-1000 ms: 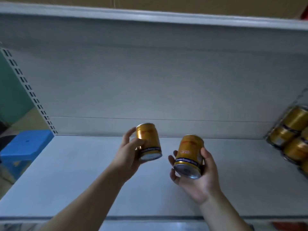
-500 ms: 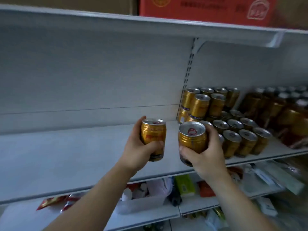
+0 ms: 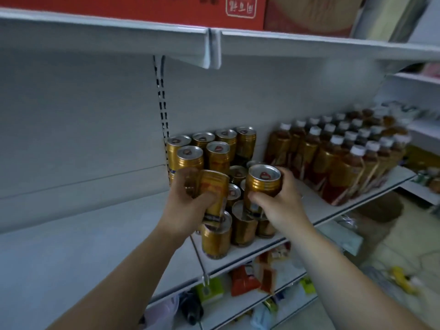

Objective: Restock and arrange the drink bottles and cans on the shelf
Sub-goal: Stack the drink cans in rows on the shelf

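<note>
My left hand (image 3: 184,206) grips a gold drink can (image 3: 214,191), blurred by motion, held over the front row of cans. My right hand (image 3: 282,203) grips a second gold can (image 3: 263,181), upright with its silver top showing. Both cans hover just above a cluster of matching gold cans (image 3: 209,148) standing on the white shelf (image 3: 316,206), some stacked two high at the back. To the right stand packs of amber drink bottles (image 3: 338,158) with white caps.
The left shelf section (image 3: 71,239) is bare white metal. An upper shelf (image 3: 309,41) carries red cartons (image 3: 166,8). Snack packets and small goods (image 3: 245,279) fill the lower shelf below. A slotted upright (image 3: 162,101) divides the two bays.
The view has swung right from the bare bay to the stocked bay. Both hands carried their cans rightward and now hold them over the can cluster.
</note>
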Demonstrator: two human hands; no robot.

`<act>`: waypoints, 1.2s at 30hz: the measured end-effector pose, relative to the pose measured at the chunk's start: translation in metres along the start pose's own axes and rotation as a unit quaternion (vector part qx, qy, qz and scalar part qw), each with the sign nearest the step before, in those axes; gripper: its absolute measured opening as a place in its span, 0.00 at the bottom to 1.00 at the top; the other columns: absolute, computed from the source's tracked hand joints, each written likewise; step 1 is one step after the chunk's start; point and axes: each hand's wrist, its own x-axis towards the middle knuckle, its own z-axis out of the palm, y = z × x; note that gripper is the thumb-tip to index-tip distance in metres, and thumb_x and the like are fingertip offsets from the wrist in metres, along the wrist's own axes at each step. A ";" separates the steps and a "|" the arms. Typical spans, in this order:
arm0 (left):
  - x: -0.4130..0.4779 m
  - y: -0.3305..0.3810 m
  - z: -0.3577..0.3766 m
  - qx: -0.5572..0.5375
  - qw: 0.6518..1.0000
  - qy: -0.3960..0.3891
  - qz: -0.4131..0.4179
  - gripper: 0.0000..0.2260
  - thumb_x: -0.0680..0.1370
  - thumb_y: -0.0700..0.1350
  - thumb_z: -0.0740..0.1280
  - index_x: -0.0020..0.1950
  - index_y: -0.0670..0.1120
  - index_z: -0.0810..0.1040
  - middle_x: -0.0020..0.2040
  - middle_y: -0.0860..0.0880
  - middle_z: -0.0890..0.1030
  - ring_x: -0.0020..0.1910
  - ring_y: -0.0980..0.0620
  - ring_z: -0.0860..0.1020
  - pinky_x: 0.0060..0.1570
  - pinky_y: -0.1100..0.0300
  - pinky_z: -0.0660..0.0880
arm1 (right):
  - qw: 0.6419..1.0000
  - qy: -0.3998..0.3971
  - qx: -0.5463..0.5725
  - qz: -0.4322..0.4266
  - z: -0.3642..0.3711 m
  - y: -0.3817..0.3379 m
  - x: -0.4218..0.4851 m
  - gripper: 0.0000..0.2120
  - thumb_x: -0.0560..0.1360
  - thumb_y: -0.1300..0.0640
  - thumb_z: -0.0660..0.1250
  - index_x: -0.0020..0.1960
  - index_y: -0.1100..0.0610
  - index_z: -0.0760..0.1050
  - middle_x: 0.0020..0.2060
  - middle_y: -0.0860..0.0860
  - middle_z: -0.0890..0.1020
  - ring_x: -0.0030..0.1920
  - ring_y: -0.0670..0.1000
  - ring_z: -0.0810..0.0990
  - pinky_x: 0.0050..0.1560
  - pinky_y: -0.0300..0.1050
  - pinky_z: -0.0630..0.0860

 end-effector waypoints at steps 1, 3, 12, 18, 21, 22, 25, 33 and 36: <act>0.009 -0.001 0.001 0.000 1.000 -0.002 -0.004 0.24 0.57 0.54 0.71 0.51 0.67 0.72 0.43 0.62 0.80 0.43 0.58 0.81 0.38 0.57 0.79 | 1.000 0.003 -0.005 -0.001 -0.001 0.003 0.014 0.26 0.65 0.55 0.77 0.54 0.39 0.66 0.46 0.39 0.77 0.46 0.34 0.76 0.41 0.34 0.69; 0.021 -0.002 0.003 -0.006 1.000 -0.008 -0.010 0.25 0.59 0.53 0.71 0.55 0.64 0.74 0.44 0.58 0.82 0.45 0.54 0.82 0.38 0.57 0.79 | 1.000 -0.001 -0.013 -0.001 -0.001 0.010 0.038 0.29 0.65 0.54 0.77 0.58 0.41 0.65 0.46 0.39 0.77 0.45 0.36 0.76 0.41 0.36 0.72; 0.045 0.004 0.043 0.000 0.997 0.039 0.062 0.24 0.65 0.50 0.71 0.58 0.68 0.71 0.46 0.57 0.81 0.46 0.56 0.81 0.37 0.61 0.79 | 0.999 -0.033 0.023 0.000 -0.002 0.036 0.111 0.27 0.62 0.54 0.77 0.50 0.33 0.66 0.48 0.40 0.78 0.45 0.33 0.77 0.44 0.38 0.75; 0.058 0.002 0.087 0.168 0.960 0.205 0.094 0.29 0.57 0.53 0.73 0.52 0.65 0.65 0.48 0.70 0.75 0.46 0.67 0.77 0.39 0.58 0.78 | 0.993 -0.100 0.016 -0.061 -0.021 0.052 0.159 0.25 0.63 0.59 0.77 0.51 0.41 0.69 0.49 0.43 0.78 0.46 0.34 0.77 0.41 0.31 0.72; 0.067 0.000 0.108 0.263 0.926 0.255 0.090 0.35 0.56 0.56 0.69 0.61 0.64 0.61 0.50 0.74 0.70 0.50 0.72 0.70 0.46 0.63 0.71 | 0.982 -0.165 0.025 -0.084 -0.026 0.058 0.177 0.26 0.64 0.59 0.78 0.54 0.41 0.69 0.50 0.41 0.78 0.46 0.32 0.77 0.41 0.28 0.71; 0.071 0.000 0.112 0.303 0.913 0.261 0.084 0.39 0.56 0.58 0.68 0.65 0.62 0.61 0.53 0.70 0.68 0.50 0.69 0.67 0.49 0.62 0.68 | 0.978 -0.187 0.033 -0.090 -0.028 0.061 0.181 0.27 0.64 0.59 0.78 0.56 0.43 0.69 0.49 0.41 0.79 0.46 0.32 0.77 0.41 0.28 0.71; 0.085 0.007 0.122 0.404 0.875 0.259 0.068 0.44 0.56 0.63 0.65 0.71 0.56 0.60 0.59 0.57 0.67 0.56 0.61 0.64 0.53 0.60 0.63 | 0.965 -0.239 0.048 -0.094 -0.033 0.072 0.191 0.27 0.64 0.58 0.78 0.55 0.40 0.69 0.51 0.43 0.80 0.51 0.40 0.79 0.50 0.40 0.75; 0.118 0.009 0.124 0.665 0.728 0.168 0.007 0.43 0.66 0.69 0.65 0.75 0.54 0.56 0.75 0.50 0.61 0.75 0.50 0.53 0.71 0.47 0.43 | 0.951 -0.274 0.073 -0.126 -0.032 0.078 0.197 0.29 0.65 0.61 0.77 0.61 0.49 0.68 0.56 0.49 0.78 0.57 0.47 0.78 0.57 0.44 0.74; 0.122 0.002 0.121 0.684 0.714 0.148 -0.021 0.42 0.68 0.68 0.65 0.77 0.55 0.52 0.78 0.50 0.50 0.76 0.49 0.45 0.71 0.46 0.39 | 0.946 -0.282 0.100 -0.126 -0.033 0.076 0.196 0.31 0.65 0.65 0.76 0.63 0.48 0.67 0.56 0.44 0.78 0.56 0.39 0.77 0.53 0.32 0.74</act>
